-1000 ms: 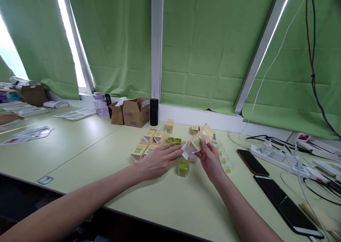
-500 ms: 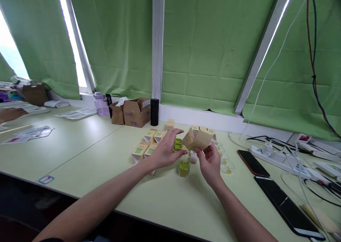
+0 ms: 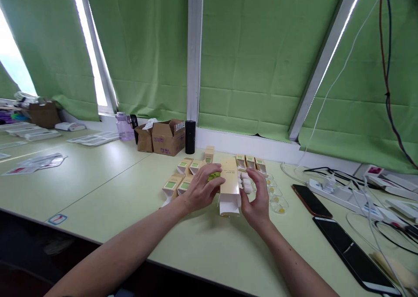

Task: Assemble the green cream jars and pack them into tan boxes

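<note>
A small beige carton [image 3: 230,177] is upright between my hands, its white end flap hanging open toward me. My left hand [image 3: 203,186] pinches its left edge with thumb and fingertips. My right hand [image 3: 256,197] is at its right side, thumb against the lower edge and fingers curved a little off it. Green lids [image 3: 214,175] show partly behind my left fingers. White rounded pieces [image 3: 245,183] lie right of the carton. Cartons with green labels [image 3: 171,185] stand to the left. The single green-lidded jar is hidden behind the carton.
More cartons [image 3: 250,161] stand behind, and clear cups with yellow dots [image 3: 278,204] lie at the right. Two phones [image 3: 351,249], a power strip [image 3: 339,196] and cables are farther right. Cardboard boxes [image 3: 166,139], a black cylinder [image 3: 190,136] and a purple bottle [image 3: 124,126] stand at the back.
The carton has turned from tilted to upright and moved left and down, over the jar's spot. My left hand has closed on it. Another person's hand at far left has left view.
</note>
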Action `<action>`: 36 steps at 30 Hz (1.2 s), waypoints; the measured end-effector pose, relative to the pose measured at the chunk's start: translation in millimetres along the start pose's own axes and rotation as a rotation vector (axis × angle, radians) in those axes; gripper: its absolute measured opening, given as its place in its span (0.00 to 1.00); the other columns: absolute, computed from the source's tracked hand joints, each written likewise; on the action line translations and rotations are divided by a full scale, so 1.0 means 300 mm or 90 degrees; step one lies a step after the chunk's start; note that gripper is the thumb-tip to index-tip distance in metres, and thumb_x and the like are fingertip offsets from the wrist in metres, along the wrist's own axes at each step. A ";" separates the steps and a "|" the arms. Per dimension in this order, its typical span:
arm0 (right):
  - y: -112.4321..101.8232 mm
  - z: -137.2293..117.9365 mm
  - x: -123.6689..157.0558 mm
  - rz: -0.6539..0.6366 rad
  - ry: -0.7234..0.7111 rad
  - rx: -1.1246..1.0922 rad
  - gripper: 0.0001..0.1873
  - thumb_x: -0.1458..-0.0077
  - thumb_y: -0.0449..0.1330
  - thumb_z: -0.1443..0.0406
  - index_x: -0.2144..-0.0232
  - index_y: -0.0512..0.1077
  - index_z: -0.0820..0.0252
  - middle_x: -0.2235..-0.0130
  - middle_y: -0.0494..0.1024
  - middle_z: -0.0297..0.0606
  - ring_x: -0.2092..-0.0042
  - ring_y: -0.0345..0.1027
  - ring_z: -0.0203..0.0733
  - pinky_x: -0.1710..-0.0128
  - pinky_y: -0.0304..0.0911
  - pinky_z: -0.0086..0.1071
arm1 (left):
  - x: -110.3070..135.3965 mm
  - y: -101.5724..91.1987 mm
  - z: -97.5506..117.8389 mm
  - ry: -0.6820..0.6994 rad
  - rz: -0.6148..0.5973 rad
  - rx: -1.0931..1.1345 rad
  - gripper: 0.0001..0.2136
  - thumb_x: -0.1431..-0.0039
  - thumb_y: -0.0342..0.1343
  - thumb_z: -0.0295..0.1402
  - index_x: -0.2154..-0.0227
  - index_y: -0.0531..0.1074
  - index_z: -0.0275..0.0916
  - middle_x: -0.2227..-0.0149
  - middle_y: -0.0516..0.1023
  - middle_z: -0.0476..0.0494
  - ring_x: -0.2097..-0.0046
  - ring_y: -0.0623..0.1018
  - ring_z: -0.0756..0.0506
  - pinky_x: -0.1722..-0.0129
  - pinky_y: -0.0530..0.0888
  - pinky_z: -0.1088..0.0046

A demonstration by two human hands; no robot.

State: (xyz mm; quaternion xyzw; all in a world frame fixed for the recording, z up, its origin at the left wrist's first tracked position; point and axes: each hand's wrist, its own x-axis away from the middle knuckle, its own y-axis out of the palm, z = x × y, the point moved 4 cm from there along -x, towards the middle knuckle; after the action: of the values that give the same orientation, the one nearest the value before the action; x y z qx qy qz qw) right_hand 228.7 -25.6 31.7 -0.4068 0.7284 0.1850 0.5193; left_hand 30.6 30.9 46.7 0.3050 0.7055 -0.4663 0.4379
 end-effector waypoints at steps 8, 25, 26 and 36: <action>0.006 0.015 0.012 0.007 0.039 0.008 0.19 0.35 0.61 0.64 0.43 0.70 0.51 0.46 0.75 0.46 0.42 0.69 0.57 0.41 0.66 0.56 | 0.025 -0.001 0.009 0.000 0.024 0.008 0.18 0.33 0.55 0.21 0.46 0.64 0.48 0.41 0.71 0.37 0.32 0.72 0.34 0.37 0.77 0.41; 0.011 -0.004 0.010 -0.008 0.024 0.003 0.18 0.34 0.59 0.64 0.43 0.69 0.52 0.45 0.74 0.46 0.43 0.69 0.55 0.43 0.68 0.55 | 0.043 0.065 -0.107 -0.586 0.101 0.616 0.33 0.35 0.66 0.50 0.35 0.63 0.39 0.43 0.77 0.32 0.43 0.78 0.37 0.42 0.76 0.59; 0.013 -0.004 0.011 -0.015 0.027 -0.003 0.18 0.34 0.60 0.64 0.43 0.69 0.52 0.45 0.73 0.46 0.42 0.69 0.55 0.42 0.68 0.56 | 0.045 0.070 -0.107 -0.611 0.111 0.643 0.35 0.36 0.67 0.51 0.35 0.62 0.39 0.44 0.78 0.33 0.42 0.79 0.38 0.41 0.75 0.59; 0.036 -0.004 0.024 -0.112 0.055 -0.067 0.21 0.31 0.57 0.63 0.38 0.69 0.48 0.38 0.67 0.48 0.33 0.61 0.59 0.35 0.65 0.62 | 0.034 0.076 -0.063 -0.709 0.053 0.685 0.38 0.39 0.67 0.55 0.35 0.60 0.42 0.54 0.83 0.41 0.53 0.84 0.43 0.54 0.78 0.68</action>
State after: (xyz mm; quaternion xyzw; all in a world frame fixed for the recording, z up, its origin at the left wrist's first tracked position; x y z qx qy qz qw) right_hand 218.6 -22.8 24.0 -0.5035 0.7011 0.1593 0.4791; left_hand 39.1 57.1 32.0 0.2229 0.0461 -0.8124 0.5369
